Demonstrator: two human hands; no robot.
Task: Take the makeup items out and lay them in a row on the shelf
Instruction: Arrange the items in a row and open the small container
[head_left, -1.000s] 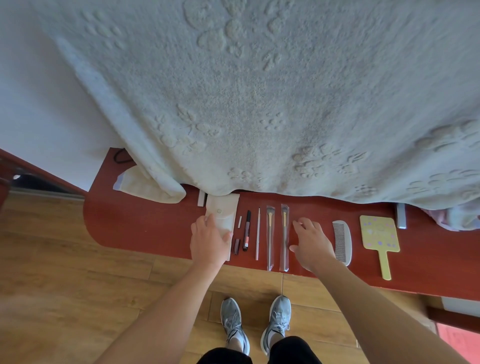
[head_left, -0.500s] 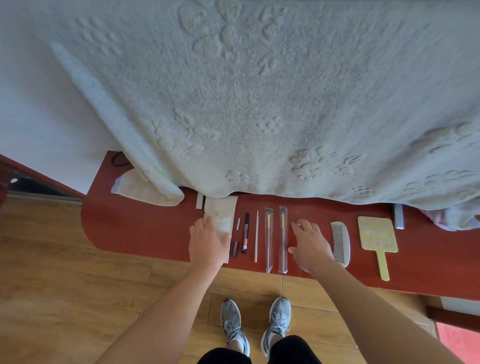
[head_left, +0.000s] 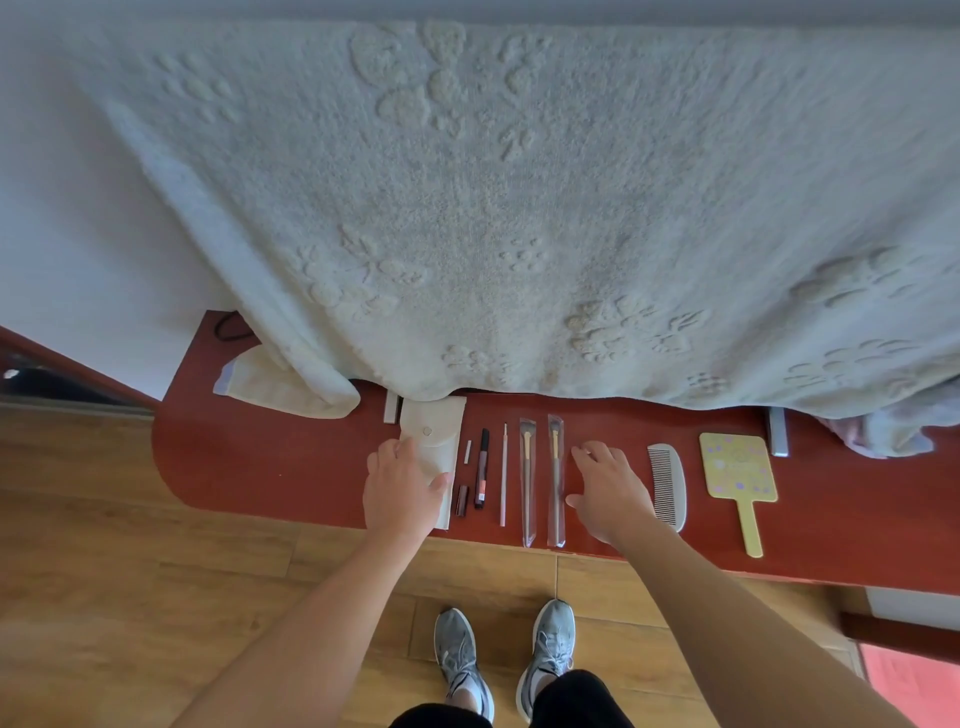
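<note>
Head view, lower centre: left hand (head_left: 402, 486) lies flat on the cream pouch (head_left: 434, 431), and right hand (head_left: 610, 491) is spread on the red shelf (head_left: 270, 457) beside the sleeved brushes (head_left: 555, 478). The makeup items already lie in a row, so the next move is probably a final straightening.

Two hands over a row of makeup items on a red shelf (head_left: 291, 467).

The left hand (head_left: 402, 483) rests with straight fingers on a cream pouch (head_left: 434, 431). To its right lie a small dark cap (head_left: 461, 500), a black pen (head_left: 482, 467), a thin stick (head_left: 504, 467) and two sleeved brushes (head_left: 527, 467). The right hand (head_left: 610, 488) is spread just beside the second brush, with a white comb (head_left: 667, 483) and a yellow hand mirror (head_left: 737, 467) beyond. A pale blanket (head_left: 519, 208) hangs over the shelf's back edge.
</note>
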